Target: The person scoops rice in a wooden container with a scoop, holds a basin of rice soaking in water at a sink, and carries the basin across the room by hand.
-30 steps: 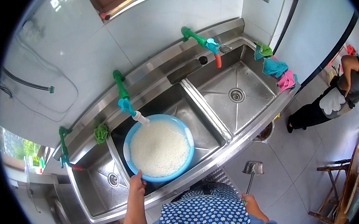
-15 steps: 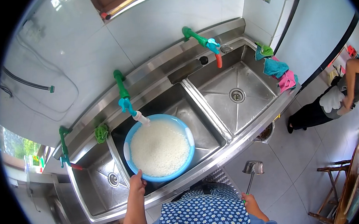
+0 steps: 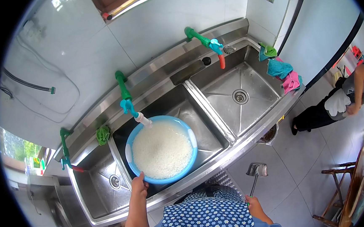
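A blue and white basin (image 3: 193, 144) stands in the middle sink, full of white rice (image 3: 162, 150) in cloudy water. My left hand (image 3: 139, 185) grips the basin's near left rim, thumb on top and fingers hidden below. Over the basin's far left edge hangs the white spout of a green and blue tap (image 3: 126, 101). Out to the right of the sink, my right hand (image 3: 252, 202) is closed around the handle of a metal ladle (image 3: 257, 169), whose bowl is above the floor.
A second tap (image 3: 204, 40) reaches over the right sink (image 3: 231, 93). Cloths (image 3: 279, 68) lie on its right edge. The left sink (image 3: 104, 182) has its own tap. A bucket (image 3: 269, 135) stands below the counter. At the right are a person (image 3: 337, 100) and a wooden table (image 3: 360, 185).
The person at the right has moved their arm and leaned slightly. My hands, the basin and the ladle have stayed nearly where they were.
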`<state>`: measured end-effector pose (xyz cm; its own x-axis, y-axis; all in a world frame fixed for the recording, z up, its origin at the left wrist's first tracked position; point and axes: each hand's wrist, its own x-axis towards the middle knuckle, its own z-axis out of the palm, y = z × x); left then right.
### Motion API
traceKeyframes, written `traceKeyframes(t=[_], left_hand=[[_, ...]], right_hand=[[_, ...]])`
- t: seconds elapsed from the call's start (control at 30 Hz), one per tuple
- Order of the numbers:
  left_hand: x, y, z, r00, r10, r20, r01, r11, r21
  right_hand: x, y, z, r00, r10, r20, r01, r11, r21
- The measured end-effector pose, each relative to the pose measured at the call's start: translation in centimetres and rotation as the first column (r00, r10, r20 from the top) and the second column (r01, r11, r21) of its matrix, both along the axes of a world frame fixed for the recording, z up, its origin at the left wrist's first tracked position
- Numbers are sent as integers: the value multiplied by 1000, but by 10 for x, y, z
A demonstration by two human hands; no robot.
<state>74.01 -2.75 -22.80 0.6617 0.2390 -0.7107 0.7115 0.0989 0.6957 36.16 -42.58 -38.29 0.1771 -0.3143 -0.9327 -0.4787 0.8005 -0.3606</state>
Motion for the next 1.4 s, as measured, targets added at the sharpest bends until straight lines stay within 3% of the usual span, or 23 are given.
traceKeyframes(t=[0.07, 0.3, 0.37, 0.57, 0.67, 0.77, 0.97, 1.17, 1.27, 1.4], left_hand=[[0, -1, 2, 1000, 1, -3, -1, 1000, 2], [-1, -2, 4, 1000, 5, 4, -5, 1000, -12], [-1, -2, 4, 1000, 1, 0, -1, 1000, -6], [-1, -1, 1, 1000, 7, 7, -7, 1000, -9], [-2, -2, 2, 1000, 7, 4, -7, 1000, -13], [-1, -1, 3, 1000, -4, -8, 4, 1000, -5], [0, -2, 1, 1000, 19, -6, -19, 1000, -7], [0, -5, 6, 1000, 21, -4, -21, 1000, -16], [0, -6, 6, 1000, 25, -2, -25, 1000, -18], [-1, -5, 5, 1000, 25, 3, -25, 999, -26]], right_hand=[[-11, -5, -34, 999, -21, -48, 24, 998, 60], [-14, -5, -47, 998, -31, -46, 36, 994, 103], [-25, -2, -84, 989, 65, -135, -60, 997, 38], [-29, 1, -93, 989, 10, -146, -9, 1000, 13], [-14, -4, -39, 989, -142, -34, 145, 986, 84], [-3, 2, 0, 1000, -25, -18, 25, 1000, -3], [7, 1, 13, 997, 19, -72, -18, 1000, 14], [6, -1, 4, 996, 29, -86, -27, 999, 29], [-27, -1, -86, 991, 73, -115, -72, 997, 6], [-23, -2, -72, 990, 83, -117, -84, 996, -2]])
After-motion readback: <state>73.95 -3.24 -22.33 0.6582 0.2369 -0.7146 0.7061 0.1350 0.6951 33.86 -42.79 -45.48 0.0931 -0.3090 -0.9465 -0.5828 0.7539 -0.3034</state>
